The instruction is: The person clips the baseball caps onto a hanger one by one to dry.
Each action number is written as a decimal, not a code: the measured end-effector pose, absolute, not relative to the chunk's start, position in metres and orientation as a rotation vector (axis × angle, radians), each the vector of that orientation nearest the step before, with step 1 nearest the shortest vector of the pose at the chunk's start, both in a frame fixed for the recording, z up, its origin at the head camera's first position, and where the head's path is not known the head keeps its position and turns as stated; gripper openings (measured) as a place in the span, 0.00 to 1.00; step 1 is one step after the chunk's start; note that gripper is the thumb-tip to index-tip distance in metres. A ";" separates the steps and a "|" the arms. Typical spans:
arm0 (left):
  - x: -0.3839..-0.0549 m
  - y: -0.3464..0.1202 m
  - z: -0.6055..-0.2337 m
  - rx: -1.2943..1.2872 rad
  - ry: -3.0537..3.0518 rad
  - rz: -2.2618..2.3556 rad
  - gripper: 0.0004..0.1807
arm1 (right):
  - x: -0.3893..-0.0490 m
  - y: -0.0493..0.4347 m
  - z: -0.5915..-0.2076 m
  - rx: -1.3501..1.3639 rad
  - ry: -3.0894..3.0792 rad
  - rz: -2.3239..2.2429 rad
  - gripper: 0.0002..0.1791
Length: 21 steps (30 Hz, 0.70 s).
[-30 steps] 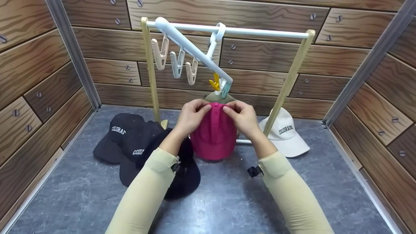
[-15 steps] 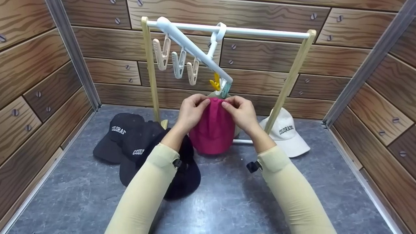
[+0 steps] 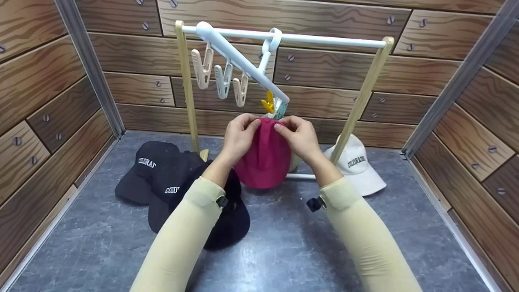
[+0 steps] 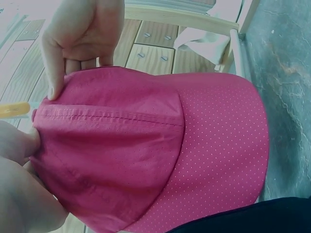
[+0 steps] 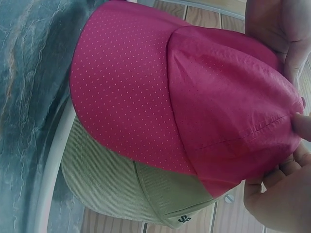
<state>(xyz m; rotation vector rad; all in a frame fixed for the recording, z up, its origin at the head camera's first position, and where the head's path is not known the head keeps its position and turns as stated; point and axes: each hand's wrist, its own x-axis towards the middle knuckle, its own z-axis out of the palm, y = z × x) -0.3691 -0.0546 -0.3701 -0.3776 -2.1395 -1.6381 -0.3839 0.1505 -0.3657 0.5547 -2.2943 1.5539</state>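
Note:
A pink cap (image 3: pixel 262 162) with a dotted brim hangs crown up, brim down, in front of a rack. My left hand (image 3: pixel 238 136) pinches one side of its crown top between thumb and fingers; my right hand (image 3: pixel 301 138) pinches the other side. Just behind the crown, a yellow clip (image 3: pixel 268 103) and a teal clip (image 3: pixel 282 110) hang from the near end of a white hanger (image 3: pixel 243 61). An olive cap (image 5: pixel 126 179) shows behind the pink one in the right wrist view.
The hanger hooks over the white top rail (image 3: pixel 332 39) of the rack. Several pale clips (image 3: pixel 222 81) dangle from its left part. Dark caps (image 3: pixel 158 170) lie at left on the grey floor, a white cap (image 3: pixel 357 166) by the rack's right leg (image 3: pixel 361 101). Wood-patterned walls enclose the space.
Both hands have raised the pink cap a little, slightly leftward, so its crown top now overlaps the lower ends of the clips. The other caps have stayed put.

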 end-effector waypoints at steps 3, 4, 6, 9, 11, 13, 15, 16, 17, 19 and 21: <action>-0.369 -0.055 -0.370 -0.382 -2.130 -1.658 0.09 | -0.386 0.151 -0.366 0.557 -2.291 1.571 0.12; -0.369 -0.055 -0.370 -0.385 -2.129 -1.657 0.09 | -0.387 0.151 -0.366 0.558 -2.288 1.578 0.12; -0.370 -0.055 -0.370 -0.392 -2.128 -1.652 0.09 | -0.388 0.151 -0.366 0.560 -2.283 1.592 0.14; -0.370 -0.055 -0.371 -0.403 -2.129 -1.653 0.09 | -0.390 0.150 -0.364 0.548 -2.280 1.607 0.15; -0.371 -0.055 -0.371 -0.404 -2.133 -1.655 0.09 | -0.390 0.149 -0.361 0.530 -2.283 1.606 0.17; -0.371 -0.056 -0.372 -0.403 -2.139 -1.660 0.09 | -0.391 0.148 -0.359 0.504 -2.292 1.597 0.18; -0.371 -0.056 -0.372 -0.399 -2.146 -1.670 0.09 | -0.393 0.147 -0.356 0.473 -2.304 1.585 0.20; -0.371 -0.056 -0.372 -0.400 -2.147 -1.677 0.09 | -0.394 0.146 -0.355 0.458 -2.310 1.578 0.20; -0.371 -0.056 -0.372 -0.402 -2.147 -1.683 0.09 | -0.395 0.145 -0.354 0.445 -2.315 1.570 0.20; -0.370 -0.057 -0.372 -0.408 -2.144 -1.696 0.09 | -0.396 0.143 -0.352 0.426 -2.323 1.563 0.21; -0.370 -0.057 -0.373 -0.415 -2.137 -1.705 0.09 | -0.398 0.141 -0.350 0.414 -2.327 1.552 0.21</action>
